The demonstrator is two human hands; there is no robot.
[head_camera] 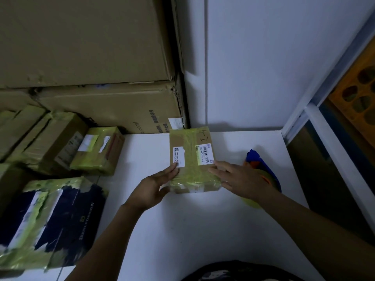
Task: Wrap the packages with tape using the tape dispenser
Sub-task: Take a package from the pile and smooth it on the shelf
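A small cardboard package [192, 159], banded with yellowish tape and carrying two white labels, lies on the white table [182, 230]. My left hand [156, 187] cups its near left corner, fingers spread against the side. My right hand [239, 179] rests flat on its near right corner, fingers apart. Behind that hand lies the blue and orange tape dispenser [261, 167] with a yellowish roll, partly hidden by my wrist. Neither hand holds the dispenser.
Taped packages are stacked at the left: a dark blue box [54, 222] in front, a small brown one [99, 151] and longer ones behind. Large cardboard cartons [91, 57] tower at the back left. A white wall closes the back, a window frame [316, 122] the right.
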